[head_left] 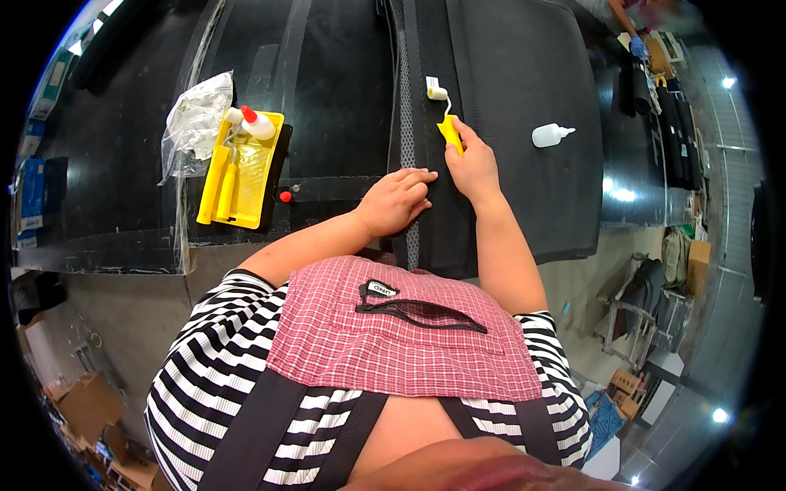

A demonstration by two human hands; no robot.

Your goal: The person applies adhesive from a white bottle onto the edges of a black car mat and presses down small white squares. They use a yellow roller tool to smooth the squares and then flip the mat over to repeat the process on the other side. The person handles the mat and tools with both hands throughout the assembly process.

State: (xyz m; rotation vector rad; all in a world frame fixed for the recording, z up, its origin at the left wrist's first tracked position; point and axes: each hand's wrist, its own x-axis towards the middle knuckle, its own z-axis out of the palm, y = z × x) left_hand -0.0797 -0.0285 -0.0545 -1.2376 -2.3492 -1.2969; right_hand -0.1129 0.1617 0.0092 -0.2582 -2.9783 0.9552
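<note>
- One roller [447,126]: right hand [476,168] closed around yellow handle [450,136]; white head [438,94] beyond fingers [465,132], slightly left.
- Left hand [395,201]: palm down, fingers extended on black strip [450,225].

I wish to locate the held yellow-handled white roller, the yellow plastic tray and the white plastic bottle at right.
Held yellow-handled white roller [448,132]: head view, on its handle.
Yellow plastic tray [252,176]: head view, on its floor.
White plastic bottle [548,136]: head view, on its body.
</note>
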